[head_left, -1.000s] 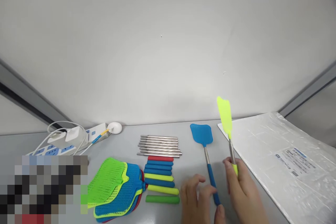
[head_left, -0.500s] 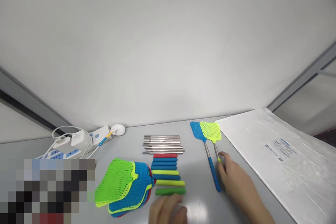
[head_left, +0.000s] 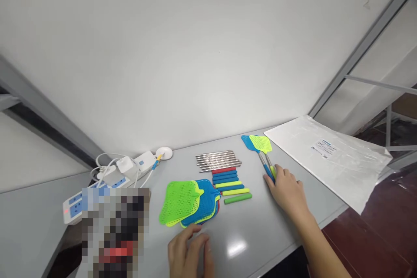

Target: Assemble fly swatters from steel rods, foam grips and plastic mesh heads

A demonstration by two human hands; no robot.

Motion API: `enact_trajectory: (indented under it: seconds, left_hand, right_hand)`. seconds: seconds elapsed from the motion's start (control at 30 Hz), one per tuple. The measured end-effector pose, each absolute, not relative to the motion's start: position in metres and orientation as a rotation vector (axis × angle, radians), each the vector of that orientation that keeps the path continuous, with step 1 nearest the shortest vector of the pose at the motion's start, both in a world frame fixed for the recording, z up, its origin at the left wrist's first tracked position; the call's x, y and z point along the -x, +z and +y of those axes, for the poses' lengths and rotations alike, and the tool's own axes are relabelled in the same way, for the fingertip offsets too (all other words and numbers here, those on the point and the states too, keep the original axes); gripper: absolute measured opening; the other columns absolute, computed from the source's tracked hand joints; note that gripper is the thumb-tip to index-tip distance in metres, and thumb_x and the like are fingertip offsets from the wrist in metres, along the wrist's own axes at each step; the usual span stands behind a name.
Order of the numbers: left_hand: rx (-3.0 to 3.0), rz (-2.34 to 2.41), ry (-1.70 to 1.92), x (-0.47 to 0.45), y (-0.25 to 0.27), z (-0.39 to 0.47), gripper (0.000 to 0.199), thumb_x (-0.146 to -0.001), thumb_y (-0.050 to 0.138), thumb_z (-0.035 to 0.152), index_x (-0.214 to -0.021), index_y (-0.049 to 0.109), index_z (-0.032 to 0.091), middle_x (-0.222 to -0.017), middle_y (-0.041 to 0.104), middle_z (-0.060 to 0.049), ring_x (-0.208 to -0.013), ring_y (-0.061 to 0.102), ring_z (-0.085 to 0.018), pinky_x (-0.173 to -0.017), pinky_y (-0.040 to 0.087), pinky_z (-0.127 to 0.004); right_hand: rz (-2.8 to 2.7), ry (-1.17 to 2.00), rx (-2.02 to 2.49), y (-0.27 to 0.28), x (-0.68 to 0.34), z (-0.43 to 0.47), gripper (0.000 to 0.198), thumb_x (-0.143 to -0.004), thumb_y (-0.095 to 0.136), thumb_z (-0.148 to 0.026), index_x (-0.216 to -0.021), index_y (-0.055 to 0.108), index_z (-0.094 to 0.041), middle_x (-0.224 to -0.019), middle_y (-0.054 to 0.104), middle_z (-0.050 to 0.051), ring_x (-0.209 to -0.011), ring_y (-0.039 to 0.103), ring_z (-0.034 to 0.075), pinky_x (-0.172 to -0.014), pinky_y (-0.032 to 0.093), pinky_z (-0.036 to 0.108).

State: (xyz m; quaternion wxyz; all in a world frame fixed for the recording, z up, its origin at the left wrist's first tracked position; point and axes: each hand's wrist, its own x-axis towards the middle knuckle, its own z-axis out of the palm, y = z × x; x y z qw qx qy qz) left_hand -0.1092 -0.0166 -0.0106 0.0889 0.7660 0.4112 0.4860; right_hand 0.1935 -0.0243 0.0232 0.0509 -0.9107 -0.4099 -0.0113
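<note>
My right hand [head_left: 288, 193] is closed round the handles of two fly swatters lying side by side, a blue swatter [head_left: 249, 143] and a yellow-green swatter [head_left: 261, 143]. Its thumb lies left of the blue handle, its fingers right of the yellow-green one. My left hand [head_left: 190, 254], fingers loosely bent and apart, holds nothing just below a fanned pile of mesh swatter heads. A green head [head_left: 179, 202] tops the pile, with blue heads [head_left: 207, 200] under it. Right of the pile lie several coloured handle grips [head_left: 225, 178], including a green grip [head_left: 238, 198]. Several metal rods [head_left: 218, 160] lie behind them.
A white plastic-wrapped package [head_left: 293, 143] lies along the table's right side. At left are a power strip [head_left: 73, 208] with plugs and cables and a round white device [head_left: 163, 153]. A wall [head_left: 195, 74] stands behind the table [head_left: 257, 234]. The lower left is pixelated.
The view has shifted, showing more table and floor. My right hand now spans both swatter handles, which lie closer together; before, it was at the yellow-green one. My left hand sits farther from the grips.
</note>
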Motion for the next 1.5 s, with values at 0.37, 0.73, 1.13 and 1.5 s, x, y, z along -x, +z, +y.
enact_trajectory:
  seconds: [0.37,0.73,1.13,1.5]
  left_hand:
    - [-2.520,1.392,1.080,0.062,0.000,-0.020,0.024,-0.082,0.055,0.016,-0.096,0.071,0.026,-0.119,0.061,-0.009,-0.101,0.053,-0.028,-0.083,0.042,-0.042]
    - [-2.631,1.496,0.802,0.011,-0.002,-0.032,0.028,-0.087,0.058,0.028,-0.115,0.062,0.024,-0.136,0.054,-0.003,-0.116,0.048,-0.028,-0.090,0.034,-0.042]
    - [-2.520,1.392,0.633,0.012,0.004,-0.052,0.026,-0.091,0.056,0.013,-0.114,0.057,0.024,-0.096,0.065,0.001,-0.090,0.056,-0.018,-0.072,0.033,-0.034]
    - [-1.648,1.257,1.391,0.039,0.014,-0.083,0.019,-0.096,0.054,0.021,-0.114,0.056,0.022,-0.102,0.064,-0.005,-0.094,0.059,-0.017,-0.081,0.047,-0.029]
  right_hand:
    - [-2.128,-0.120,2.111,0.060,-0.169,0.073,0.033,-0.100,0.037,-0.032,-0.116,0.063,-0.022,-0.114,0.058,0.012,-0.102,0.057,0.024,-0.085,0.041,0.036]
    - [-2.627,-0.038,1.619,0.046,-0.156,0.176,0.026,-0.098,0.046,-0.026,-0.098,0.070,-0.018,-0.099,0.062,0.012,-0.096,0.056,0.024,-0.081,0.038,0.033]
    - [-2.241,-0.013,1.609,0.074,-0.185,0.149,0.019,-0.091,0.050,-0.025,-0.103,0.060,-0.014,-0.114,0.061,0.016,-0.094,0.063,0.026,-0.083,0.047,0.039]
    - [-0.701,0.756,1.006,0.071,-0.142,-0.068,0.016,-0.085,0.064,-0.026,-0.096,0.052,-0.024,-0.085,0.068,-0.001,-0.087,0.071,0.022,-0.094,0.049,0.052]
